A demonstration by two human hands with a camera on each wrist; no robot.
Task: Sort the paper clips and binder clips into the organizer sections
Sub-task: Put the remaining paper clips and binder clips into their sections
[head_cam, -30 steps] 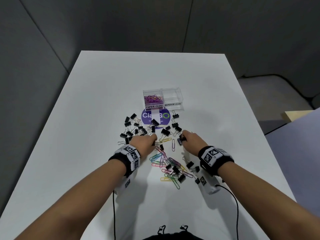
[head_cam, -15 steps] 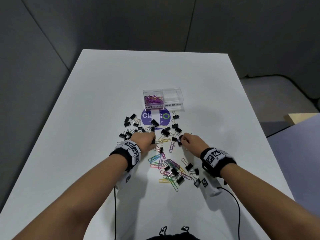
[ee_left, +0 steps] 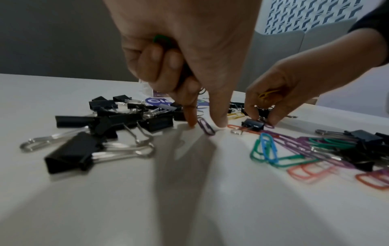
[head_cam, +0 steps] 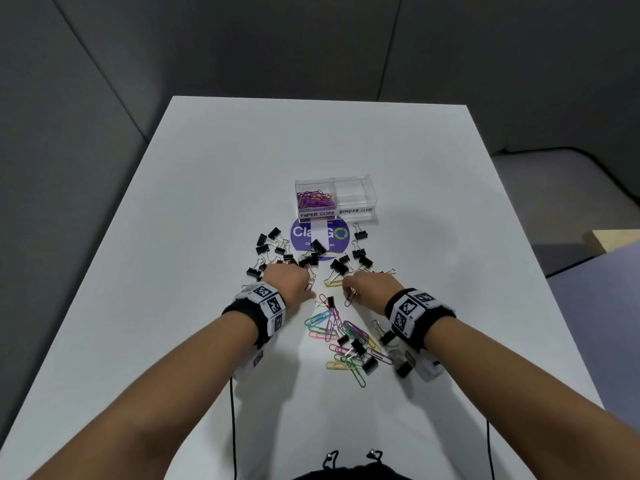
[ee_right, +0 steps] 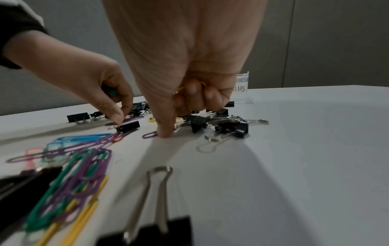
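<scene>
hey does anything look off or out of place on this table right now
Mainly the organizer: its paper clip section holds clips, but the section labelled binder clips looks empty. The black binder clips lie loose on the table, some tangled with coloured paper clips. Nothing looks damaged.

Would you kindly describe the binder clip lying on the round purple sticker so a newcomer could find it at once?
Start at the clear organizer in the middle of the white table. Just in front of it is a round purple sticker. The binder clip is the black one lying mostly on that sticker; its neighbours lie on bare table or only at the sticker's edge.
</scene>
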